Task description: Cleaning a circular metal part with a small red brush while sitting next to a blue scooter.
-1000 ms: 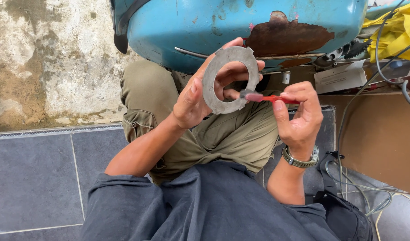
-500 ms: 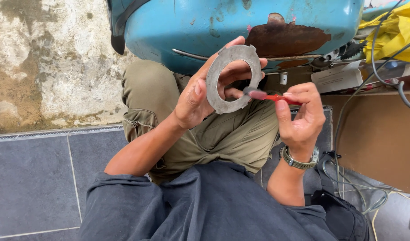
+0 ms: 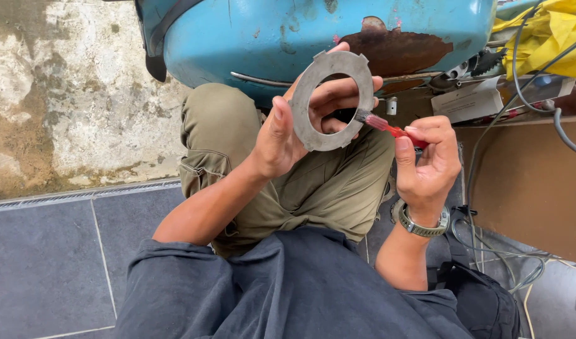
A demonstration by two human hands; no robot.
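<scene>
Fingers and thumb of the left hand (image 3: 288, 135) pinch the grey metal ring (image 3: 332, 100) by its rim, holding its flat face up and open to the brush. Just right of it, the right hand (image 3: 429, 163) grips a small red-handled brush (image 3: 388, 127), bristles touching the ring's lower right edge. Beyond both hands sits a rusty blue scooter body (image 3: 269, 31).

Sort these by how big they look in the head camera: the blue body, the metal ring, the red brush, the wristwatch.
1. blue body
2. metal ring
3. red brush and wristwatch: these look alike, so no ranking.
</scene>
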